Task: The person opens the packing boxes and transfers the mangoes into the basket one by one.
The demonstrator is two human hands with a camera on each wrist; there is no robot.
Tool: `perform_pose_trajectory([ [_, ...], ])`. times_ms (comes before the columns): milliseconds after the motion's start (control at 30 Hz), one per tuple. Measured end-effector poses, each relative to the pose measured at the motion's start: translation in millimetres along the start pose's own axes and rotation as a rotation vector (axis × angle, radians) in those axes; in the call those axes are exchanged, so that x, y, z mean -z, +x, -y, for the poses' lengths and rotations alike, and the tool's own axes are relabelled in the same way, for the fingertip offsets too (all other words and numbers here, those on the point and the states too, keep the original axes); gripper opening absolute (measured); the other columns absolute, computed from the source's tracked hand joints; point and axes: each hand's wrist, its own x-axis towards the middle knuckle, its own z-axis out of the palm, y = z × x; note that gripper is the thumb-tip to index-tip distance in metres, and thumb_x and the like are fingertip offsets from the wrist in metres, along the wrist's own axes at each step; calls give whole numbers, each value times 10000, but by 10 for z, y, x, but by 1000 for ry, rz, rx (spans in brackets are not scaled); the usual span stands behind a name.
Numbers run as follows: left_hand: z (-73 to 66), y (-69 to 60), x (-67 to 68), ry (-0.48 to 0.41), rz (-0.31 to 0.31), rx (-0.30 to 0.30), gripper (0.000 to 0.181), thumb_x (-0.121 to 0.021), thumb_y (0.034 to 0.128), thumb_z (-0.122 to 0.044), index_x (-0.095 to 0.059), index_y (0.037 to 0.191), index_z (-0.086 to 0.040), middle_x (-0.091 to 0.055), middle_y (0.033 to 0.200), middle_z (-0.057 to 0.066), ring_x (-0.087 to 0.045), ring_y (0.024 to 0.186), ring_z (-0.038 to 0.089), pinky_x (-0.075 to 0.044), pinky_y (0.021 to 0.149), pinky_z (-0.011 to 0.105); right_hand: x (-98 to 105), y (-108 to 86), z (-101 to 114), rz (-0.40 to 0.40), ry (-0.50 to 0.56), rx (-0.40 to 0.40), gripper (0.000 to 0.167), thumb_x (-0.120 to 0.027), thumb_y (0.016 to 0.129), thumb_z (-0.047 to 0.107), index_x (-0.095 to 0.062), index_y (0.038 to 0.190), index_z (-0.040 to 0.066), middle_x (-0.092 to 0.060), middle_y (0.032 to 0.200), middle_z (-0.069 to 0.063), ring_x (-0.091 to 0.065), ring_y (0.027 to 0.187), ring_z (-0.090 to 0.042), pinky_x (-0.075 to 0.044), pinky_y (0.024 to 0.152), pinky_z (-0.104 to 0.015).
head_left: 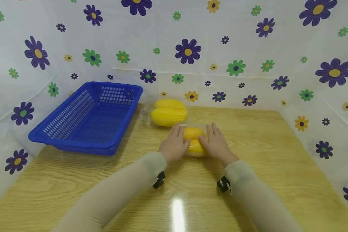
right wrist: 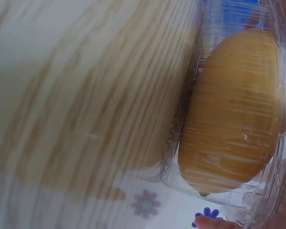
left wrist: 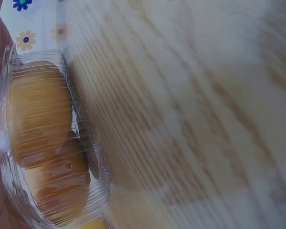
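Note:
A clear plastic box (head_left: 195, 154) with two yellow-orange oval fruits (head_left: 192, 132) inside lies on the table, between my two hands. My left hand (head_left: 174, 145) rests on the box's left side, fingers stretched forward and thumb lying over the top. On the right side my right hand (head_left: 218, 143) mirrors it, with its thumb reaching inward across the lid. Ribbed walls of the box show in the left wrist view, with fruit (left wrist: 43, 109) behind them. One large fruit (right wrist: 231, 114) fills much of the box in the right wrist view.
Behind the front box stands another clear box (head_left: 146, 111) with two long yellow fruits (head_left: 169, 116). At the left is a blue plastic basket (head_left: 116, 141). A flower-print cloth (head_left: 162, 38) hangs around the wooden table (head_left: 264, 138).

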Motion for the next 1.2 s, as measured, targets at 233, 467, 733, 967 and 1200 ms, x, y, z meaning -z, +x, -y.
perform_pose_trajectory([
  [233, 64, -28, 20, 17, -14, -8, 684, -288, 995, -444, -96, 1476, 2, 0, 1544, 152, -49, 1406, 272, -148, 1120, 367, -20, -1, 76, -4, 1, 10, 724, -359, 978, 460, -137, 1472, -20, -16, 1524, -238, -77, 1371, -435, -131, 1090, -548],
  [467, 70, -50, 16, 55, -8, -17, 688, -268, 994, -457, -104, 1474, 9, -10, 1541, 161, -66, 1403, 279, -148, 1116, 358, -40, -34, 87, -13, 0, 17, 724, -367, 980, 446, -143, 1462, -46, -23, 1515, -262, -86, 1363, -450, -130, 1085, -555],
  [733, 105, -68, 39, 54, -19, 3, 682, -275, 994, -459, -107, 1480, -10, -9, 1547, 136, -59, 1405, 264, -190, 1109, 357, -20, -25, 137, -13, 18, 41, 734, -361, 980, 453, -135, 1460, -54, -13, 1515, -263, -75, 1361, -456, -124, 1083, -563],
  [967, 69, -70, 42, 84, -15, -4, 692, -270, 988, -482, -111, 1484, -27, -5, 1550, 121, -65, 1406, 250, -226, 1098, 358, 17, -60, 122, -14, 35, 39, 728, -368, 985, 434, -131, 1454, -70, -18, 1509, -276, -72, 1358, -462, -128, 1080, -568],
  [1200, 100, -96, 52, 81, -24, 4, 686, -269, 990, -482, -108, 1488, -40, -6, 1550, 115, -64, 1406, 246, -240, 1092, 360, -2, -44, 139, -14, 38, 60, 724, -376, 984, 423, -138, 1450, -77, -18, 1506, -283, -74, 1355, -467, -130, 1079, -568],
])
